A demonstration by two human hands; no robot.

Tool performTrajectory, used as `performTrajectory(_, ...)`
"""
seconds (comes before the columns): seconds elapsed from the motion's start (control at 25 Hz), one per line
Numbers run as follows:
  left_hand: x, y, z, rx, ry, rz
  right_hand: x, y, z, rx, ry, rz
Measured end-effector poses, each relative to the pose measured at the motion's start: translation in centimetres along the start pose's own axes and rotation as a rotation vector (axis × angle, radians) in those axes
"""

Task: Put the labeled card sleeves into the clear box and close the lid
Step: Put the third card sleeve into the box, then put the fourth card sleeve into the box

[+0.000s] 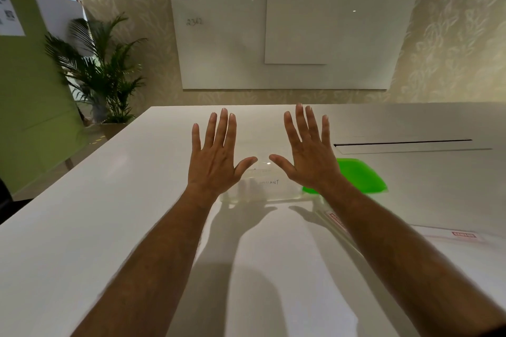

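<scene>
Splayed bare hands (215,161) above clear box (267,190)

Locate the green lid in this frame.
In the head view, the green lid lies flat on the white table, right of centre, just behind the right hand and beside the right end of the clear box.

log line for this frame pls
left hand: open, empty | right hand: open, empty | clear box: on table, between hands | green lid: off, right of box | sleeves: on table
</scene>
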State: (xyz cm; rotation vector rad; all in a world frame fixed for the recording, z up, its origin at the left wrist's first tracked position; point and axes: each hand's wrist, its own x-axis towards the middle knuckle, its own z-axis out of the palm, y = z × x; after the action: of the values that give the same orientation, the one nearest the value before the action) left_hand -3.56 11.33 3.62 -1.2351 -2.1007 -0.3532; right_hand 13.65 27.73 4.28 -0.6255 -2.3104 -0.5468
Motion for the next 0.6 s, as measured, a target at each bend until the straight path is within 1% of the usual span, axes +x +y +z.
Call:
performTrajectory(0.28, -0.8, 3.0, -0.5, -0.074, 0.017, 0.074, -3.1, 2.8, -2.4, -0.072, -0.04, 0.047)
performTrajectory(0.6, -0.7, 9.6, -0.6, -0.153, -0.028, 0.222, -8.0, 7.6, -5.9, -0.18, -0.111, 0.128)
